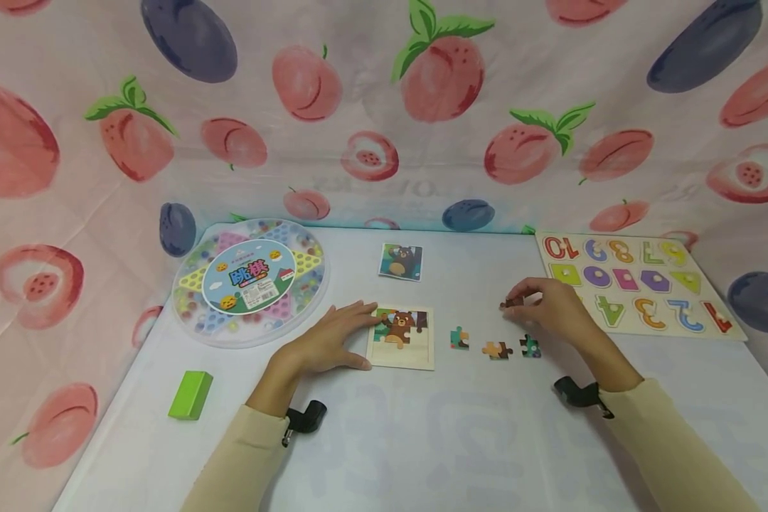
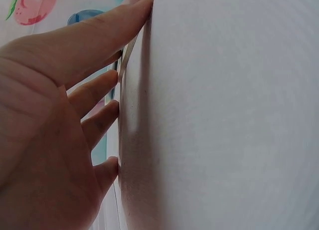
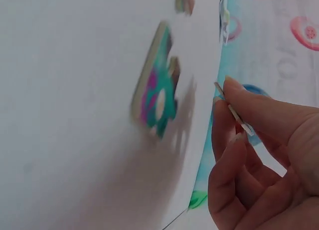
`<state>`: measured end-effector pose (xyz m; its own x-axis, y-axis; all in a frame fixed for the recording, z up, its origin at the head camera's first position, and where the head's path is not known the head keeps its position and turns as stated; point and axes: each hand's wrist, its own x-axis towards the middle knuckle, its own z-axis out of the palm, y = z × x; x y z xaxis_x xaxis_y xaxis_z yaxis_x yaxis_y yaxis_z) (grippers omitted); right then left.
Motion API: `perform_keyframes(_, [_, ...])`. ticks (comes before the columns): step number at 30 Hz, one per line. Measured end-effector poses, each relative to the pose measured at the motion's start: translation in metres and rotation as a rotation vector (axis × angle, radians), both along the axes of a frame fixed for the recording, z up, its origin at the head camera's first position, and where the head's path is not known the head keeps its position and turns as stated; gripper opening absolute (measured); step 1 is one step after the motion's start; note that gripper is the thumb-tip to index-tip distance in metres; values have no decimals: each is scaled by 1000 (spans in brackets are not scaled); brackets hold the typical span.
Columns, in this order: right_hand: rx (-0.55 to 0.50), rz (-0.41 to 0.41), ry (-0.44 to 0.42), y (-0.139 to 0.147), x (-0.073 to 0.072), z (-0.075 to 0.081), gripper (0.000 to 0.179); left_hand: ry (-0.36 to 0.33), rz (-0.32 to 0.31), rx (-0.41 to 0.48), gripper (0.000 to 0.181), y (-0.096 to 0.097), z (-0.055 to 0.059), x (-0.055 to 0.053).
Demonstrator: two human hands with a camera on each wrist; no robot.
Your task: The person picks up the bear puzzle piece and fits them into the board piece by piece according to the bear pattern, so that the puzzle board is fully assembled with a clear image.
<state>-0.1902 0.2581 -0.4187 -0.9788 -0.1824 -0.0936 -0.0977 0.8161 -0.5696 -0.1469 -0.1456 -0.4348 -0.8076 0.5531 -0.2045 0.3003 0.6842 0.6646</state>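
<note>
My right hand pinches a brown jigsaw piece above the table, thumb against fingertips; the right wrist view shows the piece edge-on. My left hand rests with fingers spread at the left side of a wooden puzzle tray, its fingertips touching the frame. Inside the tray lies a partly assembled bear picture. To the tray's right lie a green-and-orange piece, a tan-and-brown piece and a teal piece with purple.
A bear picture card lies behind the tray. At back left sits a round Chinese checkers set, with a green block nearer the front. A wooden number board lies at back right. A fruit-print cloth hangs behind.
</note>
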Motion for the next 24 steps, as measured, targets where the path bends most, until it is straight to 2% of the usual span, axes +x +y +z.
perform_keyframes(8, [-36, 31, -70, -15, 3, 1, 27, -1, -2, 2, 80, 0, 0, 0])
perform_keyframes(15, [-70, 82, -85, -30, 10, -1, 32, 1, -5, 4, 80, 0, 0, 0])
perform_keyframes(19, [-111, 134, -95, -43, 15, 1, 30, -1, -1, -2, 80, 0, 0, 0])
perform_keyframes(24, [-132, 156, -127, -64, 19, -1, 30, -3, 4, -5, 80, 0, 0, 0])
